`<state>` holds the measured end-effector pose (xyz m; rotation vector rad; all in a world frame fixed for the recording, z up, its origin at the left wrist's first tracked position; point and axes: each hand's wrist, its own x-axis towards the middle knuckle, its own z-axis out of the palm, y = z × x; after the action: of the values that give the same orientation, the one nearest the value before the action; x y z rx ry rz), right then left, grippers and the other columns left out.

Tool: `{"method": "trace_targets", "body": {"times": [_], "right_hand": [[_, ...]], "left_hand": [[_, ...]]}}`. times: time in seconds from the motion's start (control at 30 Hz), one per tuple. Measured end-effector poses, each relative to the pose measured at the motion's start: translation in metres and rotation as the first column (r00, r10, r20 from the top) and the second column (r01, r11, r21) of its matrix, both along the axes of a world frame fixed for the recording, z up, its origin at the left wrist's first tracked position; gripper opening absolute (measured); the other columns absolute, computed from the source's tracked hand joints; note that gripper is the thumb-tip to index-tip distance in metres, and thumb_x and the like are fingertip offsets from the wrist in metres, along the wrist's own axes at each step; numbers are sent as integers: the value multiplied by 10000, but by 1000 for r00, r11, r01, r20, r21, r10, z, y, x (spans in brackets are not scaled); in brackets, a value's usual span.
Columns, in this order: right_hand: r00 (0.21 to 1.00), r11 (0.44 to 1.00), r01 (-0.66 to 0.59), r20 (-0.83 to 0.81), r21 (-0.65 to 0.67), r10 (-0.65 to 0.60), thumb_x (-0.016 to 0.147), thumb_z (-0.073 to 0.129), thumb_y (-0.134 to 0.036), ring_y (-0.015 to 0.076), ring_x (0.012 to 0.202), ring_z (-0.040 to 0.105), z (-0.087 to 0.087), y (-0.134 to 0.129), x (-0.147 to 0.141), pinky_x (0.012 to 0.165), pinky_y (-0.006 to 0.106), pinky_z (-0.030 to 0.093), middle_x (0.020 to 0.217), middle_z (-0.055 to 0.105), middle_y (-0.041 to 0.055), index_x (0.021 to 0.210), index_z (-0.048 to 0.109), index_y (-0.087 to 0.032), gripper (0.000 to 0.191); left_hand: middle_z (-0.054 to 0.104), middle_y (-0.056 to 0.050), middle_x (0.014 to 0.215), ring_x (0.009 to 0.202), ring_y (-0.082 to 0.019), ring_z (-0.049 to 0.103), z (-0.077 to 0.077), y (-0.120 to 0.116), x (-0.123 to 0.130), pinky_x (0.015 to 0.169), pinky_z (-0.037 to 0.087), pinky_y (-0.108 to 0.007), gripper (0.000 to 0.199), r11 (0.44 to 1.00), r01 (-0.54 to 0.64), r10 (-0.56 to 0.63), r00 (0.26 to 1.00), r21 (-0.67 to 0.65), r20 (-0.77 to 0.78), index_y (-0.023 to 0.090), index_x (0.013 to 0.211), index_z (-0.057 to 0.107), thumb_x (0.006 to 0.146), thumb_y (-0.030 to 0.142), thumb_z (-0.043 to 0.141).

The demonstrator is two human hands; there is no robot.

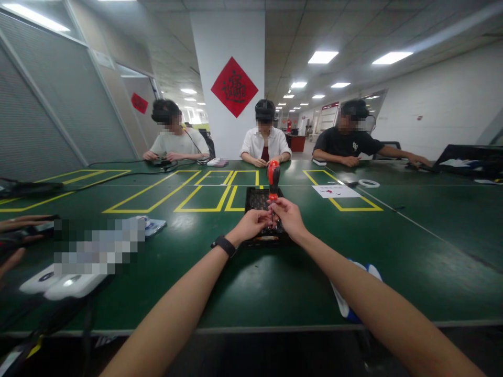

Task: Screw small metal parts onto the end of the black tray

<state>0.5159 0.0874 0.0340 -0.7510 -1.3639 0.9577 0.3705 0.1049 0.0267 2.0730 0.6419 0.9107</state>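
Note:
A screwdriver with a red and black handle stands upright, handle at the top, above a black plastic basket. My right hand is closed, its fingers pinching the screwdriver just below the handle. Close beside it, my left hand has its fingers pressed together near the lower end of the shaft. Whatever those left fingers hold is too small and partly hidden. Both hands are over the basket, which covers its contents in shadow. A dark band is around my left wrist.
The green table bears yellow tape outlines. A printed sheet and a roll of white tape lie ahead to the right. A blue and white object lies under my right forearm. Cables and white devices are at left. Several people sit around.

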Motion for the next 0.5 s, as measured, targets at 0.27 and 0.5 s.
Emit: {"method": "trace_targets", "body": {"times": [0.27,0.5], "right_hand": [[999,998,28,-31,54,-26,711,607,-420,80,559,531,-2,3,0,477,192,388,736,627,19,877,556,-159,313],[999,999,-19,-41,30,20,690,632,-415,95,517,555,-2,-1,-1,456,202,411,687,647,4,882,501,-178,332]], "left_hand": [[635,-36,714,617,-114,554,-4,3,2,603,435,-220,221,994,-105,106,994,-23,14,100,800,624,703,298,615],[536,28,627,529,-64,438,-1,0,1,526,350,-180,250,999,-40,41,999,-33,17,95,795,599,676,312,638]]}}
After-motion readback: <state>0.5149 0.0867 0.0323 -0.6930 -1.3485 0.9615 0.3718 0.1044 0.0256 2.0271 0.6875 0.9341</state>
